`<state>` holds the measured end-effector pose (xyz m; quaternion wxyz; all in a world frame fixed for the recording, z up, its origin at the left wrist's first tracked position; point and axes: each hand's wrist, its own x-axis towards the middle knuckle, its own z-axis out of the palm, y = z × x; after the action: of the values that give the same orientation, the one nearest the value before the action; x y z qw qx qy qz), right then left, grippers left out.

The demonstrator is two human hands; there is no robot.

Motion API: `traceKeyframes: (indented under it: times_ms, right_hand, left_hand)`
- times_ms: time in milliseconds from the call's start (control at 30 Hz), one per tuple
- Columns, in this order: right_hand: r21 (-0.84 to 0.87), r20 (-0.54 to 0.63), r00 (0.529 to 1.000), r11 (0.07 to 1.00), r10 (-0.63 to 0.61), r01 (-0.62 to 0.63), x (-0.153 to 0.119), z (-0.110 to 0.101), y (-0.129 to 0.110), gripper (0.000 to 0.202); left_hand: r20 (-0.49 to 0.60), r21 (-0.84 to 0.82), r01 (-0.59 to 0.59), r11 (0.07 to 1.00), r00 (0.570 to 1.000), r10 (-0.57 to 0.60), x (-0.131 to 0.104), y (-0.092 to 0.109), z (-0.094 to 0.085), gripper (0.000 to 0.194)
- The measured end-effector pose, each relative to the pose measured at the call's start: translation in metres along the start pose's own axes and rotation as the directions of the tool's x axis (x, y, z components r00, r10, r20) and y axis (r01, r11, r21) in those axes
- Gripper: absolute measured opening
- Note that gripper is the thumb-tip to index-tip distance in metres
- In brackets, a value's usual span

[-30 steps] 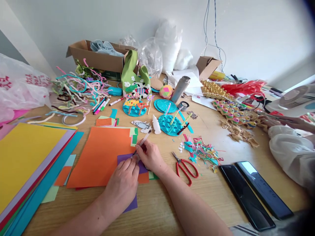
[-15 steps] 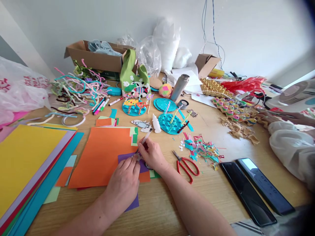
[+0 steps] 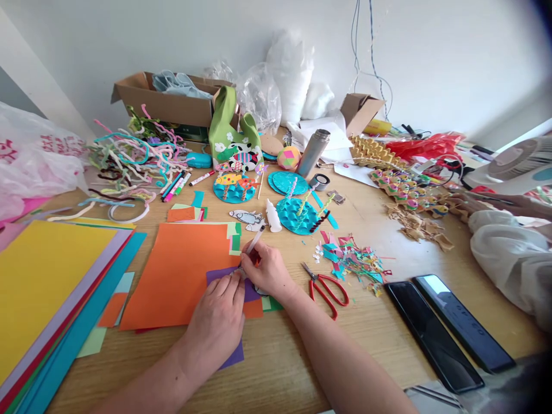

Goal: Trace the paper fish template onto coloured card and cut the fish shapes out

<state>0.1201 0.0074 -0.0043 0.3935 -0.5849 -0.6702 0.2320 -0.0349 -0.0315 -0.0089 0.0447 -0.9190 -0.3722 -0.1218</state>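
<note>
My right hand (image 3: 266, 269) is closed round a white pen (image 3: 256, 238), whose top leans up and to the right. Under both hands lies a purple sheet (image 3: 232, 357), with a small grey-white cutout on it, mostly hidden by my fingers. My left hand (image 3: 219, 307) lies flat over the purple sheet and the cutout, its fingertips close to the pen's lower end. An orange sheet (image 3: 176, 276) is just left of the hands. Beyond them are grey paper fish (image 3: 247, 217) and a white glue bottle (image 3: 273, 216).
Red-handled scissors (image 3: 328, 290) and two phones (image 3: 435, 336) lie on the right, near paper scraps (image 3: 360, 261). Coloured sheets (image 3: 47, 287) are stacked at left. Blue discs (image 3: 297, 215) and a steel flask (image 3: 314, 153) stand behind. Another person's sleeve (image 3: 500, 247) shows at far right.
The pen and my right hand have shifted very slightly, with the pen's top a little lower and to the left. My left hand stays in place.
</note>
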Motion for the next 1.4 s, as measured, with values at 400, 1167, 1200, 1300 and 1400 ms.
traceKeyframes:
  times_ms: [400,1167,1200,1300,1400]
  right_hand:
    - [0.005,0.065,0.996,0.998,0.056,-0.056,0.0018,-0.0006,0.0016,0.008]
    - [0.001,-0.010,0.996,0.996,0.092,-0.092,0.0011,0.0010,0.0031,0.010]
    - [0.002,-0.013,0.996,0.996,0.092,-0.092,0.0011,0.0012,0.0034,0.010]
    - [-0.001,-0.015,0.995,0.995,0.098,-0.098,0.0012,0.0019,0.0040,0.011]
    - [0.000,-0.017,0.995,0.995,0.103,-0.103,0.0014,0.0021,0.0041,0.011]
  left_hand:
    - [0.002,-0.032,0.009,0.999,1.000,-0.009,-0.0027,-0.0002,-0.0005,0.046]
    - [0.043,-0.032,0.014,0.999,0.999,-0.012,0.0005,-0.0002,-0.0037,0.042]
    - [0.041,-0.030,0.013,0.999,0.999,-0.012,0.0005,-0.0003,-0.0036,0.042]
    - [0.036,-0.022,0.012,1.000,0.999,-0.011,0.0009,-0.0005,-0.0033,0.042]
    - [0.041,-0.020,0.010,1.000,0.999,-0.010,0.0012,-0.0005,-0.0036,0.042]
